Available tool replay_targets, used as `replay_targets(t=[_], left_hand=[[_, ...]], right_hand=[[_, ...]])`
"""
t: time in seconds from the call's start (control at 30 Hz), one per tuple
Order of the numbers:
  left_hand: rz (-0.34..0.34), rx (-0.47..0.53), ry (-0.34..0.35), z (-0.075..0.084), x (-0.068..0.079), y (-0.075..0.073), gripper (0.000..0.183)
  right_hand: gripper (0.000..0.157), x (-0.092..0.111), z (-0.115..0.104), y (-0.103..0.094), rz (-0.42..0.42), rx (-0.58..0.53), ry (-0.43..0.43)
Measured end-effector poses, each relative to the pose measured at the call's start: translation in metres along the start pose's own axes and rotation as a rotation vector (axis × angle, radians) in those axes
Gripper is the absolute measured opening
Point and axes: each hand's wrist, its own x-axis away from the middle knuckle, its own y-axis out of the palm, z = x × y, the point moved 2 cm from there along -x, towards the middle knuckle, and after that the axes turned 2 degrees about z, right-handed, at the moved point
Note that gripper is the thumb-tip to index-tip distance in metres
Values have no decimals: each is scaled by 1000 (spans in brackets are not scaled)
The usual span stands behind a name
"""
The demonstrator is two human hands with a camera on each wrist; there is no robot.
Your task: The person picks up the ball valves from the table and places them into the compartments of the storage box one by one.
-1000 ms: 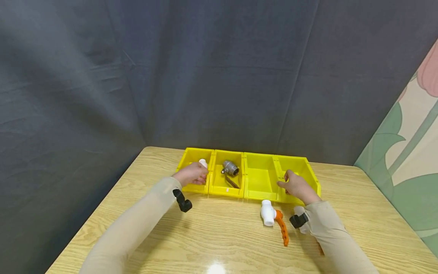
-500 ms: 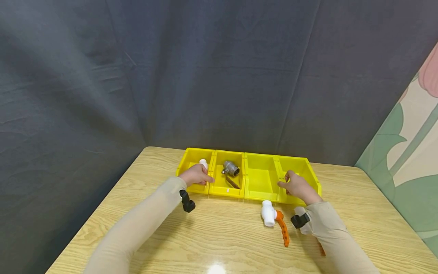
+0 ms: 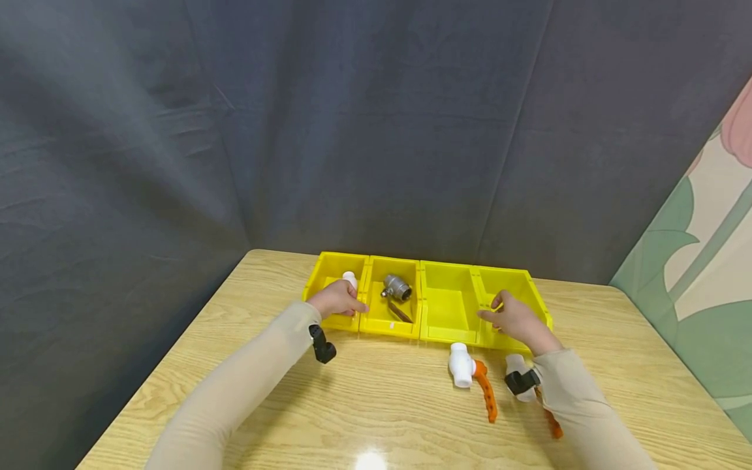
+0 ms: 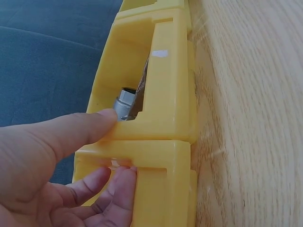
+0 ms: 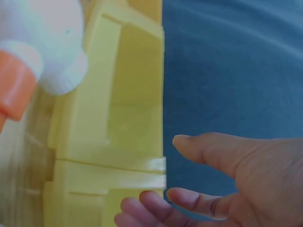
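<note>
A row of yellow bins (image 3: 450, 333) stands joined side by side on the table. My left hand (image 3: 335, 299) straddles the adjoining walls of the two leftmost bins; in the left wrist view its thumb (image 4: 102, 124) lies on the second bin's side and its curled fingers (image 4: 124, 189) are inside the first. Behind it a white valve body (image 3: 350, 279) shows partly in the leftmost bin. A grey metal ball valve (image 3: 396, 288) lies in the second. Over the divider of the two right bins hovers my right hand (image 3: 517, 318), thumb and fingers spread apart, holding nothing.
A white ball valve (image 3: 461, 365) with an orange handle (image 3: 487, 395) lies before the bins. Another white valve (image 3: 517, 365) is partly hidden under the right wrist's black camera (image 3: 521, 381). A dark curtain (image 3: 376, 130) hangs behind the wooden table (image 3: 376, 405).
My left hand has shifted right, its thumb coming over the divider of the two left bins. The right hand has moved slightly right, its thumb and fingers spreading.
</note>
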Motion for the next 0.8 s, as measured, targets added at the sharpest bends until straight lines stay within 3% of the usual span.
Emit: replay_targets(t=[0.27, 0.57, 0.8], left_hand=[[-3, -17, -12, -1, -2, 0, 36], [3, -25, -36, 1, -1, -2, 37], [-10, -22, -14, 3, 4, -1, 37]], right_hand=[[38, 16, -5, -5, 37, -49, -96], [33, 33, 1, 19, -102, -183, -157], [28, 38, 7, 34, -152, -193, -216]])
